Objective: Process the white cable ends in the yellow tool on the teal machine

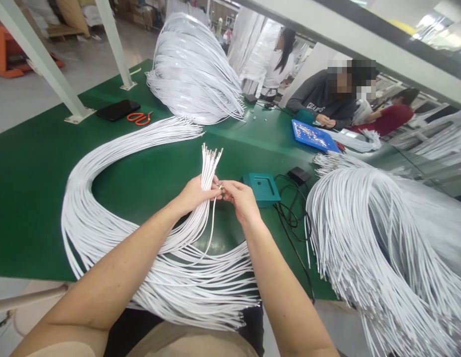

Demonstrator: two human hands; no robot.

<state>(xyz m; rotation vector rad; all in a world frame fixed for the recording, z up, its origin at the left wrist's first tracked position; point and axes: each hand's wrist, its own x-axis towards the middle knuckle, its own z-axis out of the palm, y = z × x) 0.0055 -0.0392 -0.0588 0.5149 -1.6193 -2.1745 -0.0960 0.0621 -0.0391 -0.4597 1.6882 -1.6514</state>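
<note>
My left hand point(199, 192) is closed around a bundle of thin white cables point(208, 171), whose bare-looking tips point up and away from me. One cable point(212, 223) stands apart from the bundle, with its end between my two hands. My right hand point(238, 196) pinches at that end, where a small metallic and yellowish bit shows; its exact kind is too small to tell. More white cables point(80, 188) curve across the green table point(26, 198) to the left and under my forearms. Just right of my right hand sits a teal box point(263, 188) with a recessed top.
Black cords point(290, 213) run from a black block point(299, 174). Cable piles lie at right point(349, 213) and at the back point(193, 64). Orange-handled scissors point(139, 118), a phone point(118, 110) and a blue tray point(314, 136) lie farther off. A co-worker point(327, 99) sits opposite; metal posts point(117, 44) rise left.
</note>
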